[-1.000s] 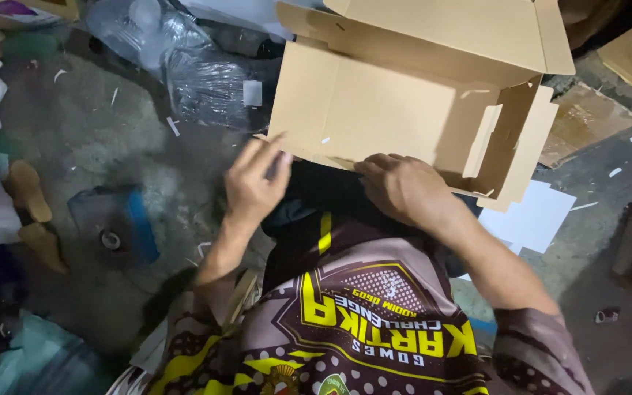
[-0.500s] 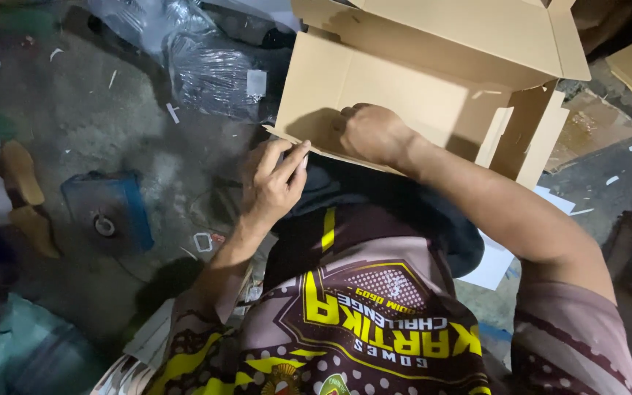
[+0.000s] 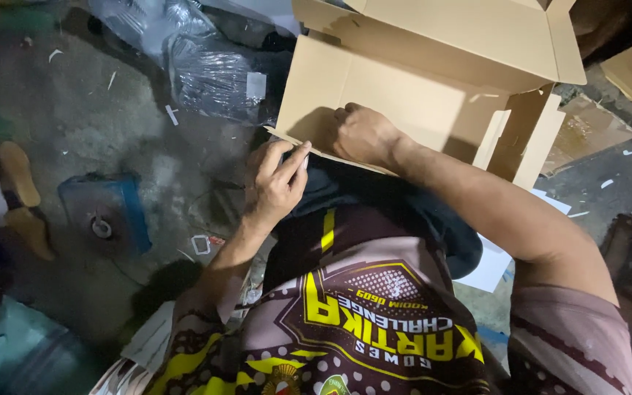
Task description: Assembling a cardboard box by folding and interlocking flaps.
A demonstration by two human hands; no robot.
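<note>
Pinching the cardboard box (image 3: 404, 95) edge, left hand (image 3: 276, 183); right hand (image 3: 363, 135) fisted inside.

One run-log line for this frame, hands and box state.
left hand: pinching near edge of cardboard box | right hand: fist pressed against box's inner panel | box: open, flaps up, tilted toward person | floor: plastic bags, blue object

Plastic bag (image 3: 213, 73) left of carton (image 3: 433, 80)

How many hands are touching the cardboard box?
2. The left hand pinches the near edge of the cardboard box at its left corner; the right hand presses on the inside of the flap beside it.
</note>
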